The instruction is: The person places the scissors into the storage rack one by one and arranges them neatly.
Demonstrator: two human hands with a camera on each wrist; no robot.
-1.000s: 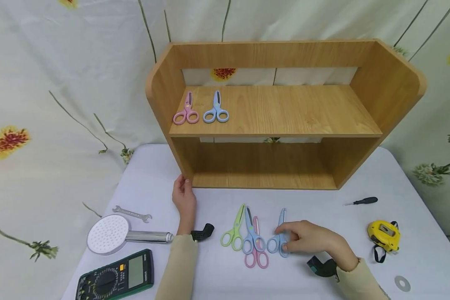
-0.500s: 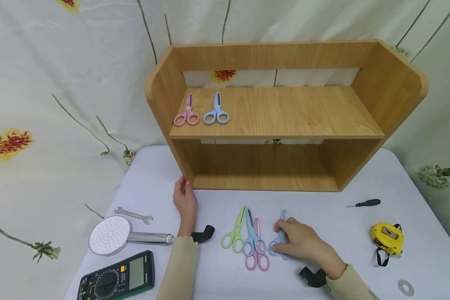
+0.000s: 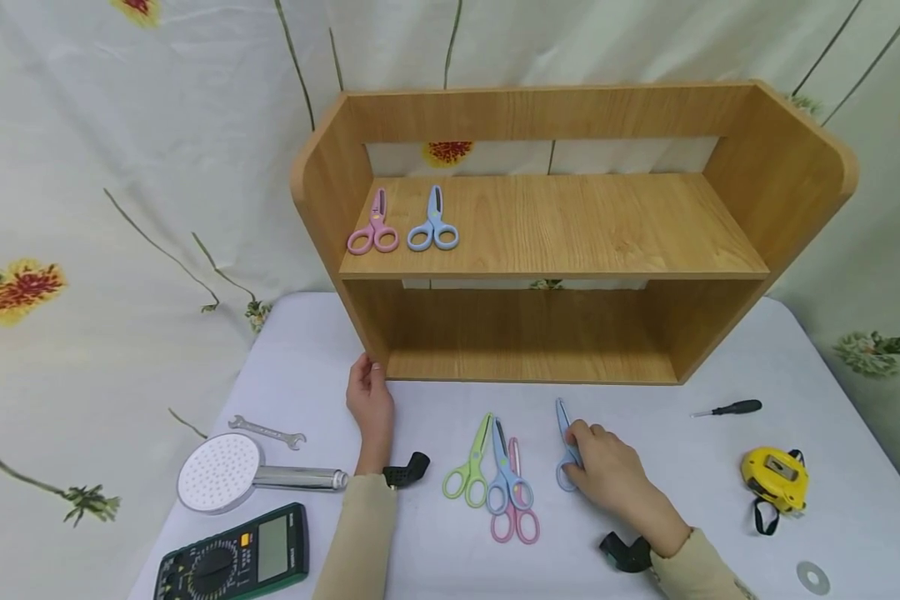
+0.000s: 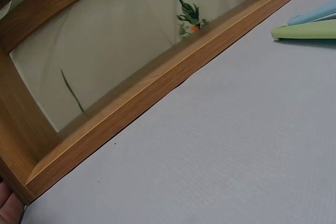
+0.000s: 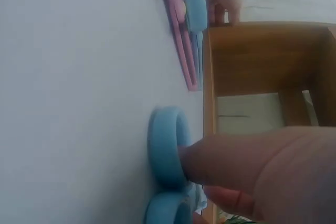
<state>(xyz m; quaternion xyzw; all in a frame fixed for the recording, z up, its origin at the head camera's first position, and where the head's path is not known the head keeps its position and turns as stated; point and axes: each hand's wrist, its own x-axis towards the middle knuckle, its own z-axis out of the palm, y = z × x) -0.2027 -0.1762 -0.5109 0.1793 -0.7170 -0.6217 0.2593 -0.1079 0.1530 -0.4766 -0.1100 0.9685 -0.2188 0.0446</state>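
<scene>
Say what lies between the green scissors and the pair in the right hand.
The head view shows another blue pair overlapping pink scissors there.

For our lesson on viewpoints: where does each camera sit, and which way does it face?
Head: on the head, looking forward and down at the shelf; left hand and right hand show.
Left wrist: worn there, looking along the shelf's lower front; left hand partly shows.
Right wrist: worn there, facing held blue scissors; both hands show.
Wrist views share the shelf.
</scene>
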